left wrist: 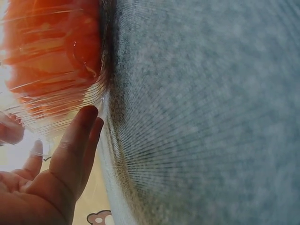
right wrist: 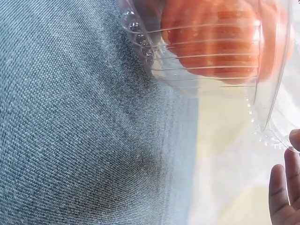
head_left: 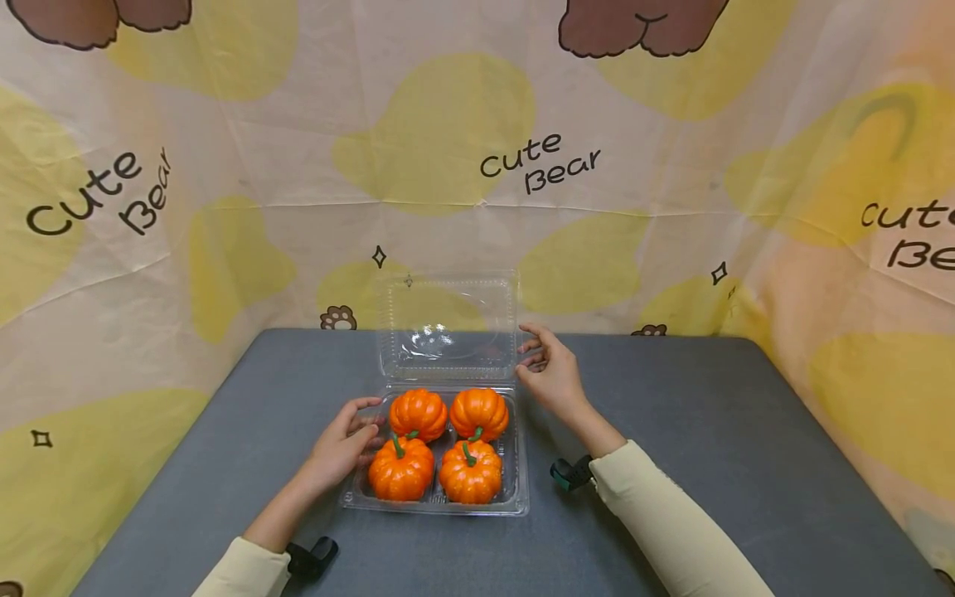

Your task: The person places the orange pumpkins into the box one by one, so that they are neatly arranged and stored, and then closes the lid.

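Note:
Several small orange pumpkins (head_left: 471, 473) with green stems sit in two rows inside a clear plastic clamshell box (head_left: 435, 507). Its clear lid (head_left: 448, 332) stands raised at the back. My left hand (head_left: 341, 444) is at the box's left side, fingers extended along the wall. In the left wrist view, the fingertips (left wrist: 88, 112) are right at the ribbed plastic, below a pumpkin (left wrist: 56, 51). My right hand (head_left: 552, 373) is beside the lid's right edge, fingers loosely bent with a gap to the thumb. The right wrist view has its fingertips (right wrist: 277, 176) close to the box's clear rim.
A grey cloth-covered table (head_left: 671, 431) lies under the box. Behind it and at both sides hangs a printed curtain (head_left: 462, 166) with yellow patches and lettering. Dark wrist straps (head_left: 571, 473) sit below both hands, next to the pale sleeves (head_left: 664, 514).

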Demonstrator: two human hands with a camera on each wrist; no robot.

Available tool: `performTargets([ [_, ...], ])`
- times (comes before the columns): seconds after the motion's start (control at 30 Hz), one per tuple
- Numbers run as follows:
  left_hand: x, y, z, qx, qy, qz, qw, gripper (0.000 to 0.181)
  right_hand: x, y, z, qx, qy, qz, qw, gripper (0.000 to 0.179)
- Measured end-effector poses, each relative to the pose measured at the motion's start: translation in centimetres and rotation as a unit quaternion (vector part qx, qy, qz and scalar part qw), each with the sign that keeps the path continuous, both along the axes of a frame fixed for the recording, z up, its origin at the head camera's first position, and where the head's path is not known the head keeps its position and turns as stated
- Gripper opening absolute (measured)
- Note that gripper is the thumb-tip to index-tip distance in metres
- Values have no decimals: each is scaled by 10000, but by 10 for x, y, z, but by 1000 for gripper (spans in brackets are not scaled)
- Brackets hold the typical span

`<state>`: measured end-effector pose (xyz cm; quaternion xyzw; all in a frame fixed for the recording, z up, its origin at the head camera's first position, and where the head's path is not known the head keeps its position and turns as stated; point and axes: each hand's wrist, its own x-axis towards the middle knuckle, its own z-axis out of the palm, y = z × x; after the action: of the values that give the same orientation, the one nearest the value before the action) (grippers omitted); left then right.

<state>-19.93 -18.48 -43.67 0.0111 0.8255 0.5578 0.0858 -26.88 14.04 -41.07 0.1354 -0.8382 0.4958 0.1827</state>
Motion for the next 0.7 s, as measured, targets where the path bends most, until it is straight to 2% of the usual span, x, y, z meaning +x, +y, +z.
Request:
performTargets([
  [0.2,0,0,1,39,-40,12,10000,41,1,0,-2,-50,42,-14,10000,57],
  [0.5,0,-2,1,142,-47,-126,9998,43,9,2,-4,-681,237,243,9971,34],
  [0.57,0,-2,1,132,-67,-128,9998,42,13,1,-2,-674,280,262,9970,30],
  [0.7,2,-2,3,141,-66,-179,9997,43,30,-1,13,-513,401,344,9973,23],
])
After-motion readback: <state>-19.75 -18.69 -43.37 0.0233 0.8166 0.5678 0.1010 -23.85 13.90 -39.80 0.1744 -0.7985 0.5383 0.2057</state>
